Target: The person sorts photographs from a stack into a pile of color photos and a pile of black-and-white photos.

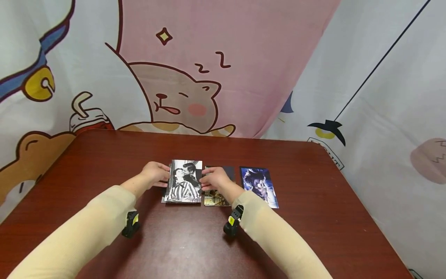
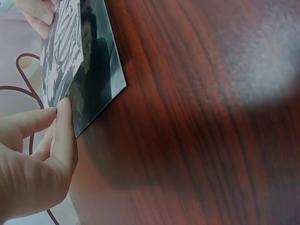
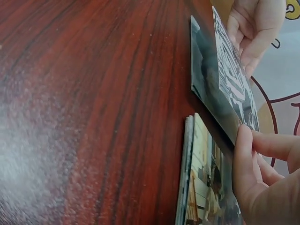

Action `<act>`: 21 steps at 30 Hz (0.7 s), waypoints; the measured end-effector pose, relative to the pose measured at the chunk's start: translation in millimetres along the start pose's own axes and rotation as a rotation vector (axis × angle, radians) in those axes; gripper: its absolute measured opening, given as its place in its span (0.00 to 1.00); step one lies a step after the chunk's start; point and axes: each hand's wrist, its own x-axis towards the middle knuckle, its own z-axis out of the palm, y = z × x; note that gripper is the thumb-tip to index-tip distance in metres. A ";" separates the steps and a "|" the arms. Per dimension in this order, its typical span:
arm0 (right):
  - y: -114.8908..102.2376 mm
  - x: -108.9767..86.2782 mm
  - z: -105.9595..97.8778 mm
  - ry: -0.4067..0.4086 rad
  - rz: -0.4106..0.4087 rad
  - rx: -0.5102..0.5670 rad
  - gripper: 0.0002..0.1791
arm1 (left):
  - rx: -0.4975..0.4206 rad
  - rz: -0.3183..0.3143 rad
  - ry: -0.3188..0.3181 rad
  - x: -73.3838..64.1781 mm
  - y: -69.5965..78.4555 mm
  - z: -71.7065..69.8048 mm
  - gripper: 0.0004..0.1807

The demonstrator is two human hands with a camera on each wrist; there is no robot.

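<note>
Black-and-white photo (image 1: 184, 182), glossy print, between both hands at the left end of a row of pictures on the table (image 1: 306, 232). Sits above a dark photo (image 2: 96, 70); wrist views show a gap between the two at the near side, so tilted or lifted there. Left hand (image 1: 155, 174) pinches its left edge, right hand (image 1: 216, 179) pinches its right edge, thumb and fingers. Cannot tell whether any fingers also touch the dark photo.

Just right: a pile of pictures (image 3: 199, 173), several layers at the edge, partly covered by the right hand. Right of that, a blue-purple photo (image 1: 258, 184), flat on the table. Cream sleeves (image 1: 92, 219) on both arms, a small black device (image 1: 131, 224) at each wrist, cartoon curtain (image 1: 240, 35) behind.

Handling, judged by look: very light, thin, fairly stiff but bendable. Smooth face probably slippery, could slide on the print below; likely marks or creases easily. Best hold: opposite side edges, light pinch, fingertips off the printed middle, no squeezing inward or it may bow. Corners look easiest to bend.
</note>
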 end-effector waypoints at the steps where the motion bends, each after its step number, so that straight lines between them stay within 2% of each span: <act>1: 0.6 0.3 0.6 -0.003 0.000 -0.007 0.22 | 0.004 0.000 0.002 -0.5 -0.5 -0.2 0.22; 12: 1.7 2.7 4.0 -0.014 0.008 -0.021 0.22 | 0.015 0.004 0.030 1.4 -5.3 0.2 0.21; 21: -5.2 0.0 -0.5 -0.037 -0.012 -0.093 0.17 | 0.065 0.022 0.082 1.1 -5.0 0.5 0.19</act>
